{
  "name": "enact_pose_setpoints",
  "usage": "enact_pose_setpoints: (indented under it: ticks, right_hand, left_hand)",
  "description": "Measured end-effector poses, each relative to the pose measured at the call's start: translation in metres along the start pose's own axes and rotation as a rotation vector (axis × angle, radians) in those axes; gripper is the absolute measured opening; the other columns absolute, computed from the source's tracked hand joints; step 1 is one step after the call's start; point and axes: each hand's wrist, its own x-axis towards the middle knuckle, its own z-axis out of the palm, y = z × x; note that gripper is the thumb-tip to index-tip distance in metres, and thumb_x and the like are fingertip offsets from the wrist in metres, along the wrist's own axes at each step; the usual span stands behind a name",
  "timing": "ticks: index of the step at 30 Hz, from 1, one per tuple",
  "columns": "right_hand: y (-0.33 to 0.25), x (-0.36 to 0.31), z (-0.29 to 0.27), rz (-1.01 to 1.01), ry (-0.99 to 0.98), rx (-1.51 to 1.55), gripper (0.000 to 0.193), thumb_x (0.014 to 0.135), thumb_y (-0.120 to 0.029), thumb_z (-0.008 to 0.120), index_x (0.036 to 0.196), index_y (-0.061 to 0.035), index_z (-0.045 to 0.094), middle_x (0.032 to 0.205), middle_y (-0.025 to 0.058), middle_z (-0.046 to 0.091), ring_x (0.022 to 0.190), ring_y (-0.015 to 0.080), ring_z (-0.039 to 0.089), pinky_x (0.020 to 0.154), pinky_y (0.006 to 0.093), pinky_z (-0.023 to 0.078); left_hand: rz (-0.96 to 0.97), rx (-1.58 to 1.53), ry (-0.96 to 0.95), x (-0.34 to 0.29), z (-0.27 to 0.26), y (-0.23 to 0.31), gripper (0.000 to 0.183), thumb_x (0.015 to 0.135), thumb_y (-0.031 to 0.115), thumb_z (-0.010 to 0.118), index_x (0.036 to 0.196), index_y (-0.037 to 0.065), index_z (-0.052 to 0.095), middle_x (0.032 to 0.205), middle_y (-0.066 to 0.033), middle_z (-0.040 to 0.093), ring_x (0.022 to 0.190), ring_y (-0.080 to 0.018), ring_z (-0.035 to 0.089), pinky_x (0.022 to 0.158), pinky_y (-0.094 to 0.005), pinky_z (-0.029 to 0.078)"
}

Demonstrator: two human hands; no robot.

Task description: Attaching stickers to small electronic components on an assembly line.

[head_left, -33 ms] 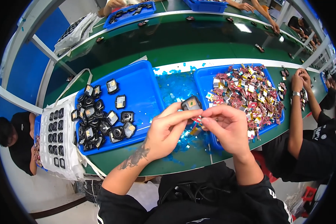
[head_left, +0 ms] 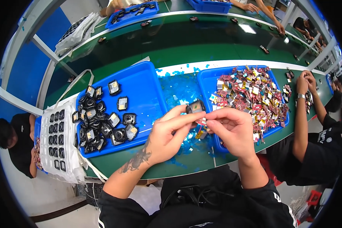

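Note:
My left hand (head_left: 170, 131) is closed around a small black watch case (head_left: 195, 107), a rounded square with a greyish inside facing up. Its index finger stretches along the case's near edge. My right hand (head_left: 233, 129) pinches at that same edge, thumb against index finger. Between the hands a small red-and-white piece (head_left: 202, 121) shows, with a yellow strip (head_left: 201, 133) hanging below. Whether the piece is still joined to the case is hidden by my fingers. Both hands are above the green table, between two blue trays.
The left blue tray (head_left: 148, 76) holds several black watch cases (head_left: 106, 131). Red, white and yellow circuit pieces (head_left: 250, 98) heap the right tray (head_left: 205, 76). Blue film scraps (head_left: 178, 89) litter the table between. A white moulded tray (head_left: 70, 159) stands far left; a co-worker's hands (head_left: 306, 78) are at right.
The watch case has tipped slightly in my left hand. The yellow strip beneath my fingers shows more clearly. My hands have barely moved.

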Motion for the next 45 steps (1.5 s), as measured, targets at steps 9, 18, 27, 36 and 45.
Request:
enact_pose_setpoints:
  ticks: [9,18,27,36,45]
  right_hand:
    - [0.005,-0.002,-0.005,0.132,-0.115,0.238,0.011,0.091,-0.003,0.061,0.101,0.0003,0.057,0.097,0.0025,0.06,0.087,0.0069,0.059,0.072,0.0226,0.053]
    - [0.004,-0.011,0.004,0.051,0.017,0.107,0.019,0.088,-0.002,0.064,0.104,-0.0015,0.054,0.095,0.0024,0.059,0.083,0.0062,0.058,0.068,0.0192,0.05]
    - [0.011,0.0,0.013,-0.139,0.19,-0.257,0.028,0.081,0.003,0.071,0.099,-0.0021,0.051,0.083,0.0025,0.06,0.072,0.0045,0.057,0.061,0.0175,0.046]
    - [0.02,-0.003,0.018,-0.215,0.27,-0.246,0.026,0.08,0.004,0.072,0.094,-0.0021,0.051,0.083,0.0027,0.058,0.069,0.0041,0.054,0.059,0.0182,0.045]
    - [0.013,0.003,0.03,-0.242,0.179,-0.438,0.04,0.079,0.005,0.07,0.116,-0.0003,0.056,0.09,0.0084,0.061,0.077,0.0142,0.063,0.066,0.0262,0.056]
  left_hand:
    - [0.282,0.532,-0.036,0.001,0.003,-0.001,0.022,0.081,-0.001,0.07,0.103,0.0,0.07,0.1,-0.0133,0.067,0.084,-0.022,0.07,0.072,-0.0288,0.057]
    - [-0.379,-0.315,0.029,-0.005,0.016,-0.01,0.017,0.089,0.002,0.065,0.102,-0.008,0.068,0.096,-0.0097,0.066,0.088,-0.0144,0.067,0.077,-0.0248,0.057]
    - [-0.215,-0.309,0.065,-0.009,0.021,-0.014,0.039,0.089,-0.005,0.061,0.128,-0.003,0.056,0.125,-0.0156,0.06,0.109,-0.0174,0.062,0.095,-0.0305,0.052]
    - [-0.263,-0.366,0.085,-0.008,0.025,-0.007,0.04,0.091,-0.004,0.059,0.13,0.001,0.057,0.128,-0.0141,0.059,0.108,-0.0154,0.061,0.091,-0.0271,0.053]
    - [-0.286,-0.448,0.101,-0.011,0.017,-0.008,0.061,0.091,-0.003,0.056,0.147,0.011,0.034,0.127,-0.0146,0.058,0.106,-0.0147,0.062,0.082,-0.0246,0.053]
